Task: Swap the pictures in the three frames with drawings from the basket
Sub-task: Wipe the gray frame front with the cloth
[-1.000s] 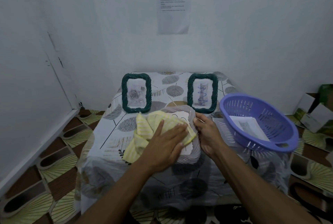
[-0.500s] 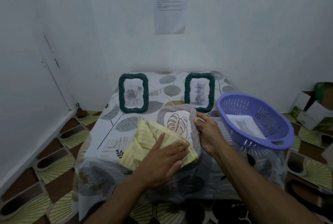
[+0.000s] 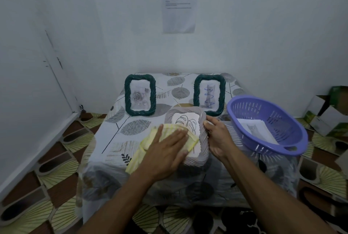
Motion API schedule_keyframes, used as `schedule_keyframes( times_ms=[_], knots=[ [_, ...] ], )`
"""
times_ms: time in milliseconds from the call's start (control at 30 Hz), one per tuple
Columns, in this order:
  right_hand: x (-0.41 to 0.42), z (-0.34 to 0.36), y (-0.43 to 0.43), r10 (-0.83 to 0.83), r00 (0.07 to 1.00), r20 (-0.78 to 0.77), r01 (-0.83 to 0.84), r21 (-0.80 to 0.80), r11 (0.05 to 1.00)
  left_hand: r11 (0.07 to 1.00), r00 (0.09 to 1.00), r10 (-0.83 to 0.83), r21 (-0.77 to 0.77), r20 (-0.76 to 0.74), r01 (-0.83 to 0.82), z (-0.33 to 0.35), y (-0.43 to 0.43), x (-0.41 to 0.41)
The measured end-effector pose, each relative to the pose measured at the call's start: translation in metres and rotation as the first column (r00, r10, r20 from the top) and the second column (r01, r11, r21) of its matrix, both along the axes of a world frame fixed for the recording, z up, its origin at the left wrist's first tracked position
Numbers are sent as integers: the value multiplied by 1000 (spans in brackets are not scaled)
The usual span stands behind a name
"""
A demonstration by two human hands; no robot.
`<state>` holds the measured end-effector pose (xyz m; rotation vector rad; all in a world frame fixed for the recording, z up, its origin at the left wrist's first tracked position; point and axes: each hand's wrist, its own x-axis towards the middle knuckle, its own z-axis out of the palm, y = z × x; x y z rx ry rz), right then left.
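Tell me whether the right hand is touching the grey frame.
Touching. The head view shows the right hand gripping the grey frame at its right edge.

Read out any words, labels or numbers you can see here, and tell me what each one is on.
Paper sheet on the wall: several printed lines, too small and blurred to read.
Cardboard boxes on the floor: no print legible.
Nothing else carries text that I can make out.

The left green frame [image 3: 140, 94] and right green frame [image 3: 209, 94] stand at the table's [image 3: 113, 139] back edge, a gap between them; the basket [image 3: 263, 113] blocks the right edge; the left edge lies open.
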<state>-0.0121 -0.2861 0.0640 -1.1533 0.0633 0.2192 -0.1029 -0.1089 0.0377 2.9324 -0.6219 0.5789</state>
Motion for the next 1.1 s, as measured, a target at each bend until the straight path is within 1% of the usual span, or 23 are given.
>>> schedule_keyframes(
  times_ms=[33,67,133,167,200,233,300,333,367,400,467,533,633,800,967,1100],
  knots=[
    [0,0,-1,-8,1000,-3,8,-3,1000,1000,1000,10,-2,-12,-10,-1,1,-1],
    [0,0,-2,-18,1000,-7,18,-7,1000,1000,999,-30,8,-31,30,-6,1,-4],
    [1,-3,-7,-28,1000,-11,28,-18,999,984,983,-168,41,-75,172,-20,-2,-17],
    [1,-6,-7,-29,999,-16,29,-24,999,979,977,-195,50,-80,200,-25,-2,-22],
    [0,-7,-6,-28,999,-23,28,-19,999,983,982,-176,46,-62,179,-27,0,-22],
    [-1,-8,-4,-25,999,-34,25,-10,1000,993,993,-116,30,-28,117,-26,1,-18],
    [-1,-7,0,-15,999,-40,15,13,1000,999,999,45,-12,18,-45,-18,3,-11],
    [-1,-5,2,-16,999,-37,16,19,1000,995,996,92,-26,20,-92,-14,2,-9],
    [0,-3,3,-23,999,-33,24,20,1000,995,995,94,-35,12,-94,-12,0,-9],
    [1,-2,3,-33,999,-30,34,23,999,998,999,52,-37,-2,-52,-13,-4,-10],
    [4,-2,2,-47,998,-29,48,24,999,996,996,-83,-28,-26,82,-19,-10,-16],
    [4,-2,0,-53,998,-29,54,17,998,990,990,-140,-24,-18,140,-21,-10,-19],
    [6,-2,-3,-76,997,-26,77,24,997,996,995,-92,-14,27,92,-16,-7,-18],
    [6,1,-4,-67,998,-10,67,17,998,999,1000,29,17,10,-29,-10,-6,-9],
    [-6,-4,7,-18,1000,1,18,29,999,989,991,137,-57,-3,-137,-1,-15,13],
    [-6,-5,8,-14,1000,28,14,16,1000,979,983,182,-90,-6,-181,3,-14,29]
  ],
)
